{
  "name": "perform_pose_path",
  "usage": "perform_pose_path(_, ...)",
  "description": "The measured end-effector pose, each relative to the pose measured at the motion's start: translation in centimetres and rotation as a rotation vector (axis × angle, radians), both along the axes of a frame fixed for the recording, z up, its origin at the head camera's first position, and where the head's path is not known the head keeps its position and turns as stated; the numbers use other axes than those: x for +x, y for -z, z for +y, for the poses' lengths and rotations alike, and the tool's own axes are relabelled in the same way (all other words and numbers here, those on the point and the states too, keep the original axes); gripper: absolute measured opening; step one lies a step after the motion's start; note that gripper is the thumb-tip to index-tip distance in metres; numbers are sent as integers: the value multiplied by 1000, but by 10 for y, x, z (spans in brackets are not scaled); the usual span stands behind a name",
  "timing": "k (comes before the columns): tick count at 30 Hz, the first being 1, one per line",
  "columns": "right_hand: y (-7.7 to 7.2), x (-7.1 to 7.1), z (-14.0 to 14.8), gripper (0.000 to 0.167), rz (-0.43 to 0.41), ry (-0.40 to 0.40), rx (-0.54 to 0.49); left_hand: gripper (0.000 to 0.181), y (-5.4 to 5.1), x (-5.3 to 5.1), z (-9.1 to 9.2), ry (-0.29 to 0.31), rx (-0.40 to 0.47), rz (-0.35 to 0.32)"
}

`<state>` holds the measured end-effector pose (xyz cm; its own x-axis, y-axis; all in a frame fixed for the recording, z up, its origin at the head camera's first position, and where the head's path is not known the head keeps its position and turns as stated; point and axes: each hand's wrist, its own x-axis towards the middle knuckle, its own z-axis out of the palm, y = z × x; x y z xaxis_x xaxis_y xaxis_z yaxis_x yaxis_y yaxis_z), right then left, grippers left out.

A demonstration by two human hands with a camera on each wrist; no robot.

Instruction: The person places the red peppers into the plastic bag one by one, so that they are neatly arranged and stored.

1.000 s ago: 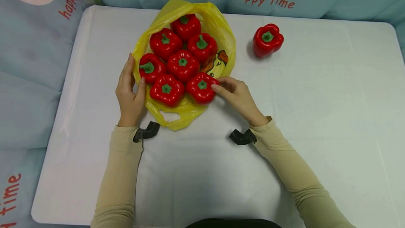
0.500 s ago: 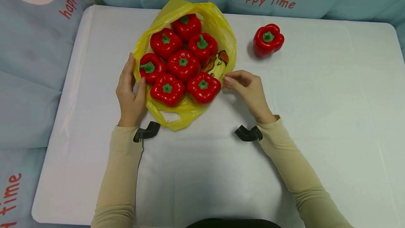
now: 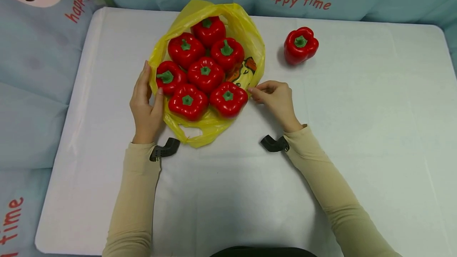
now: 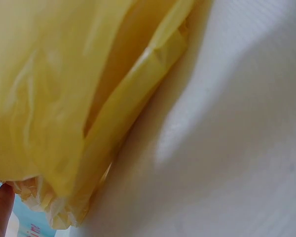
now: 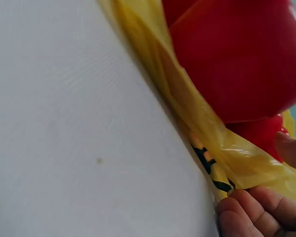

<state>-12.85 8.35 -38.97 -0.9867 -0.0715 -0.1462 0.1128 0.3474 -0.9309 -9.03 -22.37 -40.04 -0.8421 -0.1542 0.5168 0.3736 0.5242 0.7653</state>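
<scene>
In the head view, a yellow plastic bag [image 3: 258, 64] lies wide open at the table's upper left, with several red bell peppers [image 3: 205, 75] inside, green stems showing. My left hand [image 3: 145, 108] holds the bag's left side, thumb at the rim and fingers along the outside. On the opposite side, my right hand [image 3: 275, 98] is at the rim beside the lower right pepper. From the right wrist, the fingers [image 5: 256, 210] touch the bag's outside while the thumb stands apart from them, by the red peppers. Part of the left fingers is hidden behind yellow plastic in the left wrist view.
A single red bell pepper [image 3: 301, 46] stands on the white tablecloth [image 3: 357, 130], right of the bag. Blue curtains [image 3: 357, 3] hang along the back and left table edges. Black camera mounts [image 3: 166, 150] sit at both wrists.
My right hand has let go of the lower right pepper, drawn back to the right, then come slightly back toward the bag's rim. The left hand stays where it was.
</scene>
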Motion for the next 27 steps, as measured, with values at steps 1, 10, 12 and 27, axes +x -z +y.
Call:
perform_pose_path(1, 0, 0, -2, 27, 10, -1, 27, 48, 0, 0, 0, -2, 3, 0)
perform_pose_path(10, 2, -2, -7, 16, 58, -25, 65, 48, -1, 0, 0, -2, 7, 0)
perform_pose_path(12, 1, -2, -6, 15, 29, -37, -3, 48, -1, 0, 0, 1, 7, -3)
perform_pose_path(27, -10, 7, 10, 14, -140, -37, -224, 48, -3, 0, 1, 0, 5, 9)
